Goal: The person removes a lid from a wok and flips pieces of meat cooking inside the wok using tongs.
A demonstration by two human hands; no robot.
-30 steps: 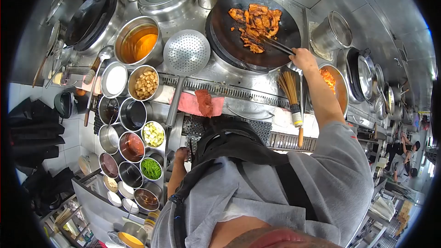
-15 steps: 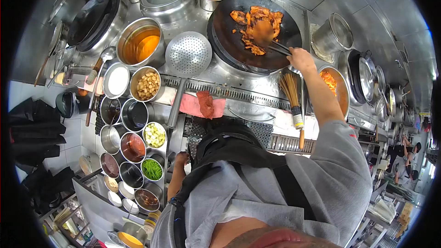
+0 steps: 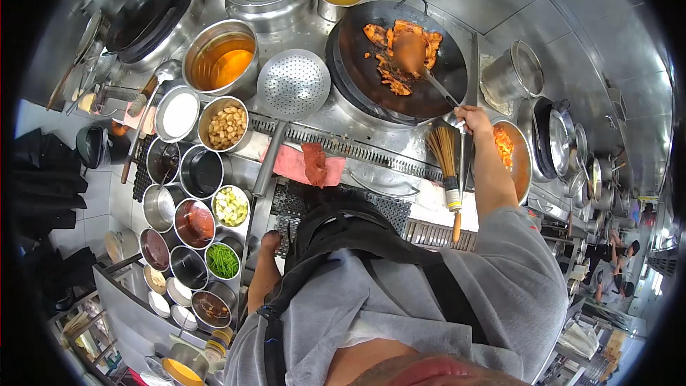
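Observation:
My right hand (image 3: 473,119) is closed around the handle of a ladle (image 3: 409,53). Its rounded, sauce-coated bowl rests among reddish-brown meat slices (image 3: 395,83) in a black wok (image 3: 357,64) on the stove. A bamboo wok brush (image 3: 444,157) and a long metal handle lie just below that hand. Beside the counter with the ingredient pots, my left hand (image 3: 270,241) hangs low, its fingers too small and turned away to make out. The nearest containers to it hold chopped green stalks (image 3: 222,261) and pale green pieces (image 3: 231,206).
A perforated strainer (image 3: 293,83) lies left of the wok, its handle over the counter edge near a pink cloth (image 3: 282,165). An oil pot (image 3: 220,57) stands further left. At right sits a pan (image 3: 520,171) with orange food. Other people work far right.
My right hand has moved down and slightly right, bringing the ladle handle lower; the bowl stays in the meat. My left hand has shifted slightly left. The whole view has tilted slightly.

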